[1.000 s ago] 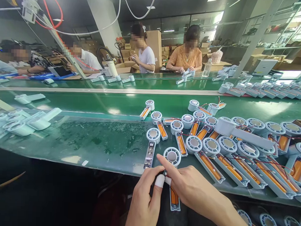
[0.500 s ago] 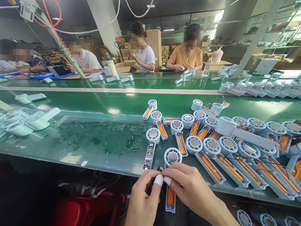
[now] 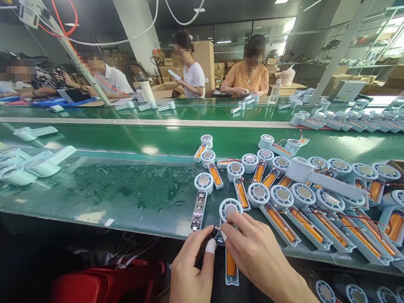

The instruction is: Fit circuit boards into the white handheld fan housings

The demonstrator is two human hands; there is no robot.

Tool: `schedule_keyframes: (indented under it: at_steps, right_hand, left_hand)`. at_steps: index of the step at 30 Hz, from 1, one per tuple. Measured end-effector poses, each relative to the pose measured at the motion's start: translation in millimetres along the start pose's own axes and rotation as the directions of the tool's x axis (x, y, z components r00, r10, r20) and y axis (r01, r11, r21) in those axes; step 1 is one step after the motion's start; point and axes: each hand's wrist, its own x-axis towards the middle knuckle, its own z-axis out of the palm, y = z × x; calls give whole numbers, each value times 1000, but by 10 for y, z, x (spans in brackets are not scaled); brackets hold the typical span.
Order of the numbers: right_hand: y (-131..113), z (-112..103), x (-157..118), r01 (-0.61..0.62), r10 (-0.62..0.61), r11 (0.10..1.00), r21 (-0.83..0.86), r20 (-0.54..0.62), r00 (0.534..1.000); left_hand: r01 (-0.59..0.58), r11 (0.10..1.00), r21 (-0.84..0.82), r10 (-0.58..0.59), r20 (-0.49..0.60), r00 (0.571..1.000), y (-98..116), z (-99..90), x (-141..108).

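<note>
In my left hand (image 3: 191, 268) a narrow dark circuit board (image 3: 215, 232) is pinched between thumb and fingers, tilted with its end pointing up. A white cover sits on the thumb tip. My right hand (image 3: 260, 253) is closed, its fingertips pressed together at the neck of a pale blue handheld fan housing (image 3: 226, 207). Whatever those fingers pinch is hidden. Below them the housing's handle, holding an orange battery (image 3: 231, 264), reaches past the table edge. Just left lies another fan housing (image 3: 203, 181), with a circuit board (image 3: 198, 212) fitted in its handle.
Several fan housings with orange batteries and red wires (image 3: 287, 223) crowd the green table (image 3: 121, 184) to the right. Pale fan parts (image 3: 32, 165) are piled at left. A red stool (image 3: 81, 282) stands below the edge. Co-workers sit across the conveyor belt (image 3: 116, 137).
My hands have drawn slightly apart; the right has moved up and away from the circuit board in the left. Across the belt, a co-worker in white now holds up a pale part.
</note>
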Motion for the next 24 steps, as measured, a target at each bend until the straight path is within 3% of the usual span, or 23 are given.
schedule_keyframes:
  at_steps: [3,10,16,19,24]
  right_hand:
    - [-13,-18,10,38,-35,995,-94,28,999]
    - [23,-23,8,30,-29,998,58,-14,999]
    - [39,-27,9,20,-20,994,106,-9,1000]
    - [49,-28,17,8,-8,991,133,-2,1000]
    - [62,-76,66,-58,50,994,97,86,995]
  left_hand:
    - [-27,1000,-9,26,-29,999,12,-5,4]
    - [271,928,-256,-248,117,962,54,-32,49]
    - [312,905,-290,-279,151,948,81,-50,90]
    - [283,926,-251,-256,135,957,92,-27,106]
    - [35,996,-80,-31,44,999,-21,-84,115]
